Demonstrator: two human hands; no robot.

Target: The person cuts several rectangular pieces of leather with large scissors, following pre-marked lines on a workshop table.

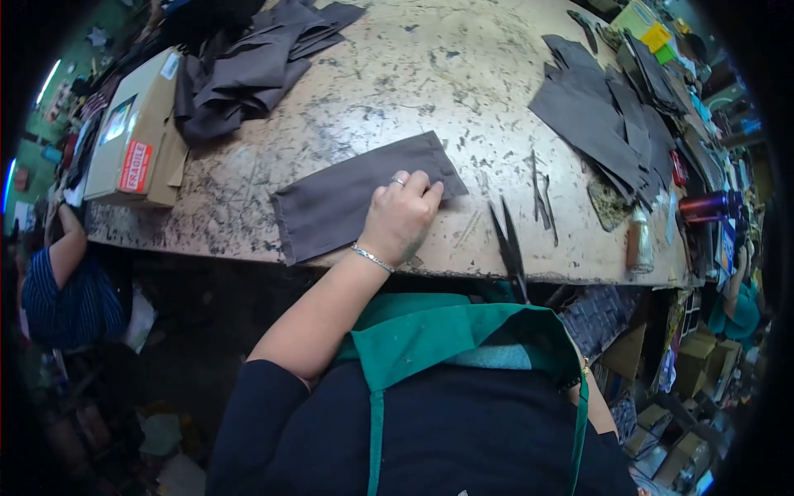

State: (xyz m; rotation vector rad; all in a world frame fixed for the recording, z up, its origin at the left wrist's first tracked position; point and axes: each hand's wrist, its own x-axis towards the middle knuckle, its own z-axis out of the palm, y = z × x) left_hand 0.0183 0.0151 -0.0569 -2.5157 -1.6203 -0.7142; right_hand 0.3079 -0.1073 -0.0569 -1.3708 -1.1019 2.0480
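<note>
A dark grey rectangular fabric piece with stitched ends lies flat near the table's front edge. My left hand, with a ring and a bracelet, is closed with its fingers curled onto the right part of this piece. To its right, a pair of dark scissors points away from me with its blades apart. The scissors' handles are hidden behind my green apron. Only part of my right forearm shows beside the apron; my right hand is hidden behind it.
A cardboard box with a FRAGILE label stands at the left, by a heap of dark fabric. More grey pieces are piled at the right, near a small bottle and thin dark strips. Other people are at both sides.
</note>
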